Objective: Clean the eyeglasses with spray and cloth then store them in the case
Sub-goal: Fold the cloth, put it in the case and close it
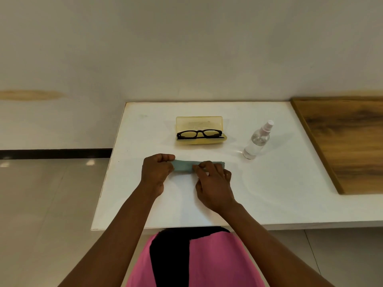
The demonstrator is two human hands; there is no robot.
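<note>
Taking the folded blue-green cleaning cloth as the landmark, the scene runs as follows from left to right.

Left of the cloth lie the pale tiled floor and the white wall's dark skirting strip, beyond the left edge of the flat white counter.

At the cloth's left end sits the left hand. Its grip is narrow: the fingers are curled into a loose fist and the thumb pinches the cloth's left end against them. The cloth itself lies as a narrow band on the counter, stretched between the two hands in the near middle of the counter.

Behind the cloth, farther from the person, stands the translucent yellow plastic eyeglass case, its lid raised. The black-framed eyeglasses rest in its lower half with the lenses facing the person; they are well apart from the cloth and from both hands.

On the cloth's right end lies the right hand. Its fingers are bent down over the cloth and hold it against the counter, so this grip too is closed on the cloth, though exactly how the fingertips lie cannot be told.

To the right of the cloth and a little behind it stands the clear plastic spray bottle with a white nozzle, upright, touched by nothing.

Farther right of the cloth, a brown wooden board covers the counter's right part.

Below the cloth, at the counter's near edge, the person's pink and black clothing shows.
</note>
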